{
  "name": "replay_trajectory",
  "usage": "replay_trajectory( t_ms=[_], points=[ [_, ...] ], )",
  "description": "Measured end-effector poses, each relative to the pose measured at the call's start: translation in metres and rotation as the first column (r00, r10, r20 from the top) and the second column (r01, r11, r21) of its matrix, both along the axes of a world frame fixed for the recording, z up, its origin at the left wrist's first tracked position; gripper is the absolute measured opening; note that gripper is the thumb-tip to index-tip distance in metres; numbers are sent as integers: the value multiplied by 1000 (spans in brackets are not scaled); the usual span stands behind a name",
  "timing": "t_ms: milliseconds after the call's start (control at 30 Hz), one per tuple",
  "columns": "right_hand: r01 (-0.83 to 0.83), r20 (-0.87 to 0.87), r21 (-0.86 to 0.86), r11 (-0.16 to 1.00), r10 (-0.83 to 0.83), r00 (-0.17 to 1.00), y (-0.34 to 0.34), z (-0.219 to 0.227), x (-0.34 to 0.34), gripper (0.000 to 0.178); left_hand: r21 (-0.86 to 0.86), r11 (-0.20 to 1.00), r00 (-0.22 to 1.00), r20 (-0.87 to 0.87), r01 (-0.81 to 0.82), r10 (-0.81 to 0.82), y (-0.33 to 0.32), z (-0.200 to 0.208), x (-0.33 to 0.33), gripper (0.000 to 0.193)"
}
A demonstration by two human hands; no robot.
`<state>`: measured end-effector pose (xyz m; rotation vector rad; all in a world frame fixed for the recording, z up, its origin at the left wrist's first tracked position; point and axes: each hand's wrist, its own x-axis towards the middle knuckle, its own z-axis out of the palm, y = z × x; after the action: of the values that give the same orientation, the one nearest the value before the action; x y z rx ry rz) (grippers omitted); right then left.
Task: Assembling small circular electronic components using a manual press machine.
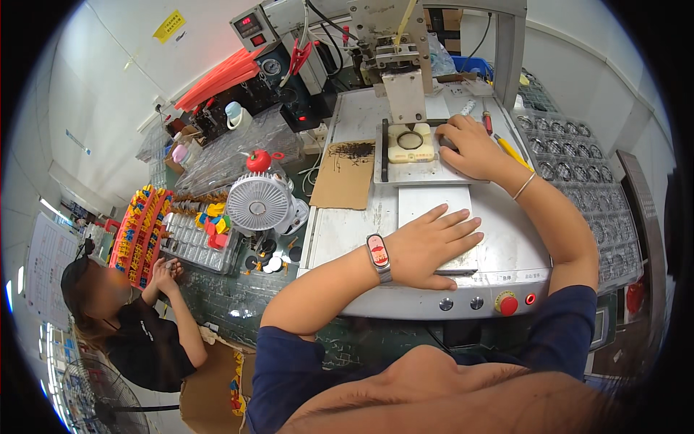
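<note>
My left hand (431, 247) lies flat with its fingers spread over the front of the white machine table (354, 249); nothing is in it. Curled at the right side of the metal fixture (417, 173) is my right hand (473, 148). A dark piece (448, 144) shows under its fingers, mostly hidden, so its kind cannot be told. Beside those fingers, a cream-coloured block (410, 155) sits in the fixture, with a thin dark ring (410, 140) on top. Above and behind the block hangs the machine's metal head (405, 94).
Brown cardboard (341, 184) with black smears lies left of the fixture. A screwdriver (487, 121) and a yellow pen-like tool (512, 153) lie to the right, near clear trays (571, 170) of round parts. A white fan (258, 204) stands left. Another person (144, 325) sits at far left. A red button (507, 303) is in front.
</note>
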<state>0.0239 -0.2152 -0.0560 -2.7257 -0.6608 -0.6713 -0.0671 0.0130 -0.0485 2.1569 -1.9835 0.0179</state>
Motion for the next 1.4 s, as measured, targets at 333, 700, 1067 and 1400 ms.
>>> replay_trajectory(
  t_ms=[333, 700, 1067, 1400],
  points=[
    [18, 13, 6, 1000, -18, 1000, -1, -2, 2, 35, -4, 1000, 1000, -4, 6, -6, 0, -1, 1, 83],
    [25, 42, 3, 1000, -25, 999, -1, -1, 6, 30, -3, 1000, 1000, -3, 4, -4, 0, 0, 0, 84],
    [22, 107, 27, 999, -25, 994, 1, -4, 8, 23, -3, 1000, 1000, 2, 0, 0, 1, 0, 0, 84],
    [18, 151, 27, 999, -21, 988, -1, -7, 11, 23, -8, 1000, 1000, -1, 6, -6, -1, -2, 1, 83]
  ],
)
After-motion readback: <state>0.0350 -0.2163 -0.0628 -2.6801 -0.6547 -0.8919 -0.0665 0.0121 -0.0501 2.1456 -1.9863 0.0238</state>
